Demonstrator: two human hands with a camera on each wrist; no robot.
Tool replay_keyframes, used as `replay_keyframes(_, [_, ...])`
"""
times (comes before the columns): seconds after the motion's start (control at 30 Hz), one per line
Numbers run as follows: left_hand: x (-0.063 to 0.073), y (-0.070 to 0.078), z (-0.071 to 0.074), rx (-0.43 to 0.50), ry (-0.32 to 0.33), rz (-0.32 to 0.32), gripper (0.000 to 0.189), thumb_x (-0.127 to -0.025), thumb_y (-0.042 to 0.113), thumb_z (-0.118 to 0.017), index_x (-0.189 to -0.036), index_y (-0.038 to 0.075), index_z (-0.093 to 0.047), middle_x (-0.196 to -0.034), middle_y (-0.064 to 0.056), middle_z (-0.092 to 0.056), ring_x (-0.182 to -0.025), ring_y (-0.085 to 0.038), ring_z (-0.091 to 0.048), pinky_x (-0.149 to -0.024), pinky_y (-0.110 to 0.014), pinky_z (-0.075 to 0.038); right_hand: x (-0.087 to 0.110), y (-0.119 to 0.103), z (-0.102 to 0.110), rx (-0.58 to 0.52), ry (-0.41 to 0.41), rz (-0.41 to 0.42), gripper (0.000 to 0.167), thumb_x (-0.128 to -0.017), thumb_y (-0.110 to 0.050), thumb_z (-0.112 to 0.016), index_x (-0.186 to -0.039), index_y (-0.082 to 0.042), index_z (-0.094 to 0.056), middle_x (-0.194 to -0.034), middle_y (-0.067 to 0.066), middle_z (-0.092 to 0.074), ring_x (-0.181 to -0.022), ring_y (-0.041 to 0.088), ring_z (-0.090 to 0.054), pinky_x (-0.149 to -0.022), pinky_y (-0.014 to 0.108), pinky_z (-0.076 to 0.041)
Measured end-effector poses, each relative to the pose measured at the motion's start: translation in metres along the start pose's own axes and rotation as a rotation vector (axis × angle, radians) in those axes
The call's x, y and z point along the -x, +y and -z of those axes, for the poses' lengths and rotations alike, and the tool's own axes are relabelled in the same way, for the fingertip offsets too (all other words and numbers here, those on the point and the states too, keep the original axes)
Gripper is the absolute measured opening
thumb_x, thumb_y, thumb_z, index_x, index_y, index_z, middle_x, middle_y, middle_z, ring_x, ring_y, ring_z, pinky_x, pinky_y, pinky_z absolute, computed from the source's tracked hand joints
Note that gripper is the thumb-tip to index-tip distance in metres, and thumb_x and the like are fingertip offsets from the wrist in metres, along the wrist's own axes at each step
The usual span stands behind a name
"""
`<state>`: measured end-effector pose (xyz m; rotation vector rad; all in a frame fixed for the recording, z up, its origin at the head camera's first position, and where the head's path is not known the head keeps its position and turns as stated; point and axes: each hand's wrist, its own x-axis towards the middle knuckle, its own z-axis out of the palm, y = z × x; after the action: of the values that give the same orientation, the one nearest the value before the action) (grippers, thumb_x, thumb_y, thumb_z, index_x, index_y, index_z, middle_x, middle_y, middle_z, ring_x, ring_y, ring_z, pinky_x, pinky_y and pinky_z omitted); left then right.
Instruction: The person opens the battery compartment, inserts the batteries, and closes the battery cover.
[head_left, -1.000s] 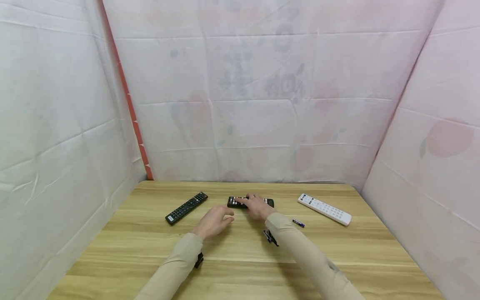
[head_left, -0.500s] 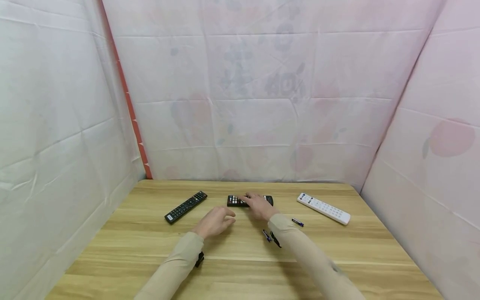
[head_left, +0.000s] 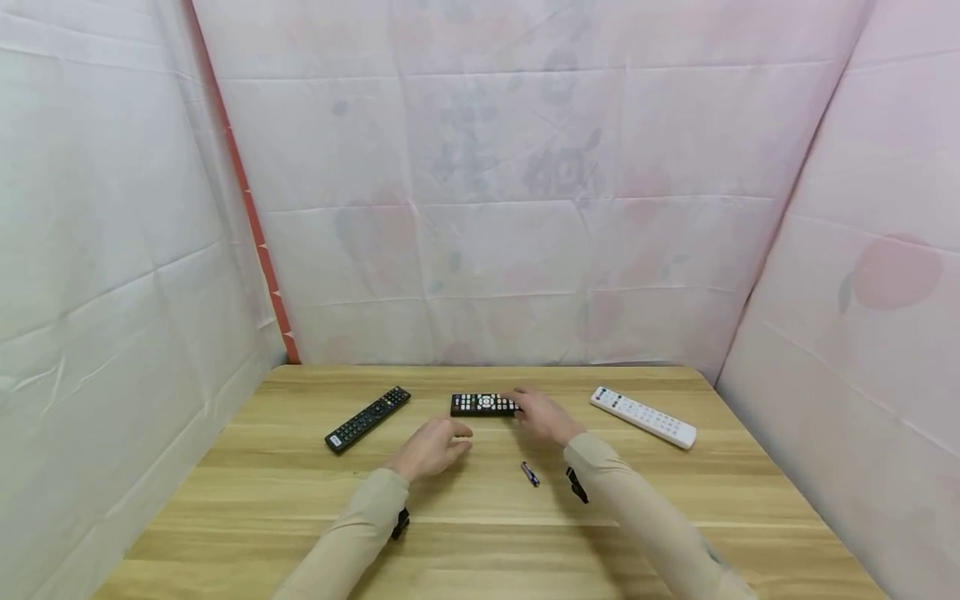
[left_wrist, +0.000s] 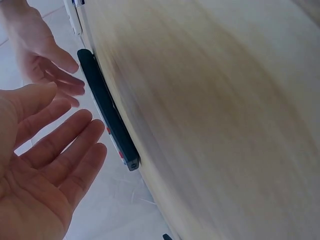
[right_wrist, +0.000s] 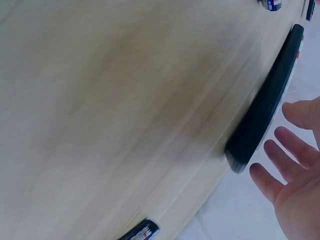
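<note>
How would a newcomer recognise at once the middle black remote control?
Find the pale wooden table's far edge. Beneath the bare right hand lies an oblong black remote control. Unlike the slanted black remote and white one, it lies parallel to that edge.

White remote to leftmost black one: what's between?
Head view: the other black remote, the right hand hiding one end, and, slightly nearer the viewer, the left hand.

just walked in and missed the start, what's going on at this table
A person's right hand is over the right end of the middle black remote, fingers open, not gripping it. The left hand hangs nearby, holding nothing. A second black remote lies left, a white remote right, and a battery-like cylinder closer in.
</note>
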<state>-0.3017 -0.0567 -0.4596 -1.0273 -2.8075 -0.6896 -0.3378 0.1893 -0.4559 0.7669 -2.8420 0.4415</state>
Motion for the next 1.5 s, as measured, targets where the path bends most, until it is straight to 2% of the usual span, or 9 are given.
replay_keyframes(0.17, [-0.002, -0.001, -0.001, -0.001, 0.044, -0.006, 0.026, -0.096, 0.018, -0.063, -0.117, 0.004, -0.071, -0.118, -0.008, -0.071, -0.113, -0.025, -0.066, -0.098, -0.04, -0.054, 0.01, 0.001, 0.006, 0.006, 0.034, -0.012, 0.053, -0.088, 0.005, -0.064, -0.139, -0.006, -0.054, -0.122, 0.018, -0.063, -0.096, 0.031, -0.064, -0.087, 0.046, -0.056])
replay_keyframes(0.3, [-0.002, 0.001, -0.001, 0.01, 0.064, -0.014, 0.026, -0.097, 0.018, -0.062, -0.117, 0.005, -0.071, -0.118, -0.008, -0.071, -0.112, -0.025, -0.066, -0.097, -0.04, -0.054, 0.019, 0.004, 0.013, 0.005, 0.036, -0.039, 0.049, -0.087, 0.005, -0.064, -0.135, -0.001, -0.056, -0.126, 0.02, -0.063, -0.085, 0.026, -0.064, -0.081, 0.044, -0.057])
replay_keyframes(0.37, [-0.002, 0.002, -0.001, 0.015, 0.074, -0.025, 0.025, -0.097, 0.018, -0.062, -0.116, 0.004, -0.071, -0.116, -0.008, -0.072, -0.11, -0.025, -0.067, -0.095, -0.039, -0.055, 0.024, 0.008, 0.017, 0.003, 0.036, -0.062, 0.045, -0.087, 0.005, -0.064, -0.131, 0.001, -0.058, -0.127, 0.021, -0.063, -0.089, 0.028, -0.066, -0.084, 0.045, -0.057])
replay_keyframes(0.6, [-0.002, 0.003, 0.0, 0.003, 0.137, -0.062, 0.021, -0.095, 0.015, -0.064, -0.11, 0.004, -0.073, -0.109, -0.007, -0.074, -0.102, -0.021, -0.069, -0.09, -0.036, -0.057, 0.043, 0.028, 0.034, -0.044, 0.072, -0.193, 0.029, -0.089, 0.001, -0.063, -0.118, 0.006, -0.065, -0.111, 0.024, -0.069, -0.099, 0.037, -0.067, -0.087, 0.05, -0.057])
replay_keyframes(0.77, [-0.001, 0.004, 0.002, -0.01, 0.118, -0.046, 0.023, -0.096, 0.017, -0.063, -0.112, 0.004, -0.073, -0.111, -0.008, -0.073, -0.104, -0.022, -0.069, -0.091, -0.038, -0.057, 0.057, 0.044, 0.045, -0.039, 0.057, -0.276, 0.03, -0.091, -0.001, -0.061, -0.12, 0.006, -0.063, -0.116, 0.025, -0.067, -0.104, 0.04, -0.065, -0.089, 0.052, -0.055])
replay_keyframes(0.9, [-0.002, 0.003, 0.003, -0.023, 0.103, -0.034, 0.024, -0.096, 0.018, -0.063, -0.113, 0.004, -0.073, -0.111, -0.008, -0.073, -0.105, -0.023, -0.069, -0.092, -0.039, -0.057, 0.066, 0.058, 0.052, 0.002, 0.035, -0.297, 0.032, -0.09, 0.0, -0.061, -0.121, 0.009, -0.061, -0.119, 0.028, -0.064, -0.106, 0.043, -0.063, -0.089, 0.054, -0.054])
replay_keyframes(1.2, [0.0, 0.001, 0.006, -0.026, 0.084, -0.057, 0.022, -0.096, 0.016, -0.063, -0.111, 0.004, -0.073, -0.11, -0.007, -0.074, -0.103, -0.022, -0.07, -0.091, -0.037, -0.057, 0.087, 0.104, 0.059, 0.049, 0.092, -0.374, 0.041, -0.082, 0.002, -0.063, -0.122, 0.012, -0.059, -0.116, 0.033, -0.062, -0.103, 0.05, -0.061, -0.087, 0.06, -0.051])
replay_keyframes(1.37, [-0.001, 0.002, 0.007, -0.019, 0.068, -0.057, 0.021, -0.096, 0.015, -0.063, -0.111, 0.005, -0.073, -0.109, -0.007, -0.074, -0.102, -0.021, -0.07, -0.09, -0.036, -0.058, 0.099, 0.118, 0.062, 0.028, 0.075, -0.474, 0.047, -0.077, 0.0, -0.062, -0.123, 0.012, -0.058, -0.118, 0.034, -0.06, -0.106, 0.05, -0.058, -0.088, 0.061, -0.049])
replay_keyframes(1.5, [-0.001, 0.001, 0.006, -0.017, 0.064, -0.057, 0.021, -0.096, 0.015, -0.063, -0.111, 0.005, -0.073, -0.109, -0.007, -0.074, -0.102, -0.021, -0.07, -0.09, -0.036, -0.058, 0.105, 0.12, 0.059, 0.03, 0.062, -0.505, 0.046, -0.079, -0.001, -0.062, -0.124, 0.01, -0.059, -0.121, 0.034, -0.057, -0.109, 0.049, -0.056, -0.088, 0.062, -0.049])
